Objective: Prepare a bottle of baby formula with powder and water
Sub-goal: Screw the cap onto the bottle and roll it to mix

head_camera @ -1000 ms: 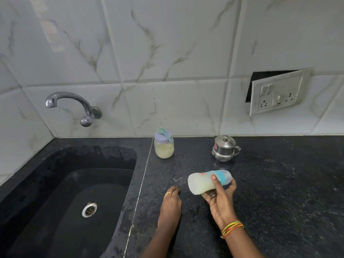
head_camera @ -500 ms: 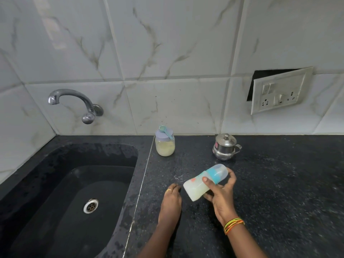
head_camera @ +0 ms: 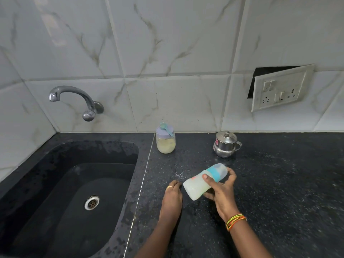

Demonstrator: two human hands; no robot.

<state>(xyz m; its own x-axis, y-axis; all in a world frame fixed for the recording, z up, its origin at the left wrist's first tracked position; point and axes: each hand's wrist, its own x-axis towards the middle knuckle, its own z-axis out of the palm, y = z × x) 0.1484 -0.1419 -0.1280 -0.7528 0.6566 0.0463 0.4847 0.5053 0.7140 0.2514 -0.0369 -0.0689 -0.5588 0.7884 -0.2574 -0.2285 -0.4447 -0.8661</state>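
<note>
My right hand (head_camera: 222, 192) grips a baby bottle (head_camera: 197, 183) with a teal collar and clear cap. The bottle is tilted, its base down-left and its cap up-right, and holds whitish liquid. My left hand (head_camera: 172, 197) rests on the black counter (head_camera: 279, 183) just left of the bottle, fingers bent at the tips and holding nothing. At the back stands a formula powder jar (head_camera: 165, 144) with a lilac lid and a teal scoop (head_camera: 165, 128) lying on it. A small lidded steel pot (head_camera: 224, 145) stands to the right of the jar.
A black sink (head_camera: 78, 192) with a drain fills the left side, with a chrome tap (head_camera: 74, 98) on the tiled wall above it. A loose switch and socket plate (head_camera: 281, 88) hangs on the wall at right. Water droplets lie on the counter near the bottle.
The bottle has tipped from nearly level to base-down, cap-up in my right hand. My left hand has stayed on the counter.
</note>
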